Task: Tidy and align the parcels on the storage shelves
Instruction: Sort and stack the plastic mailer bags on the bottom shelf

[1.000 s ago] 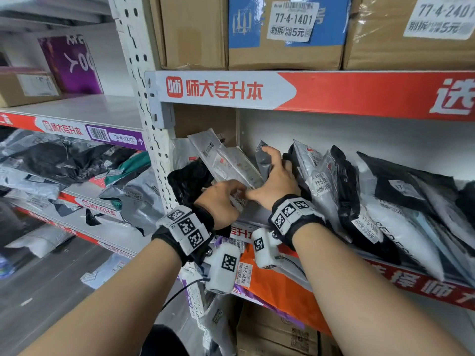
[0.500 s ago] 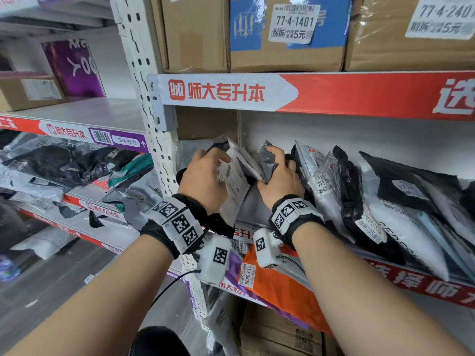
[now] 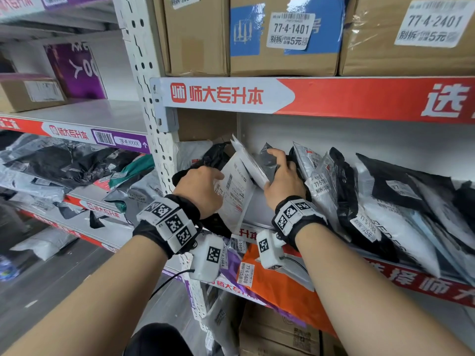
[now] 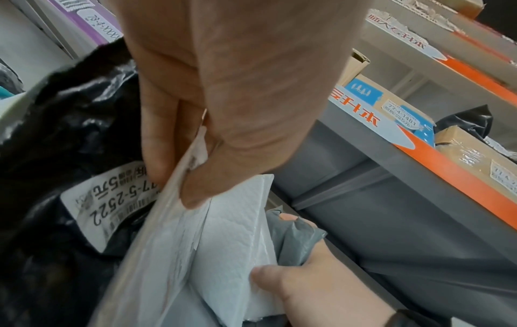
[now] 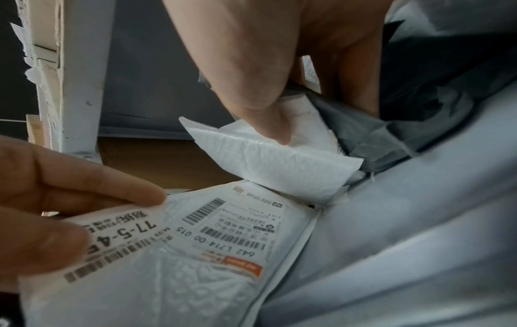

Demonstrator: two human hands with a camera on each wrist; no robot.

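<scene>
Grey floor [image 3: 38, 286] runs along the aisle at lower left. Red and white advertising strips [image 3: 308, 96] face the shelf edges, and a purple barcode tag [image 3: 118, 142] is stuck on the left one. White perforated upright [image 3: 144, 73] stands between the bays.

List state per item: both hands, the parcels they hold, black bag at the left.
left hand: pinches the labelled white mailer
labelled white mailer: tilted, label facing out
right hand: grips the plain white mailer and the grey bag
plain white mailer: leaning left
grey bag: upright, crumpled
black bag: behind the left hand, label 77-5-2522
</scene>
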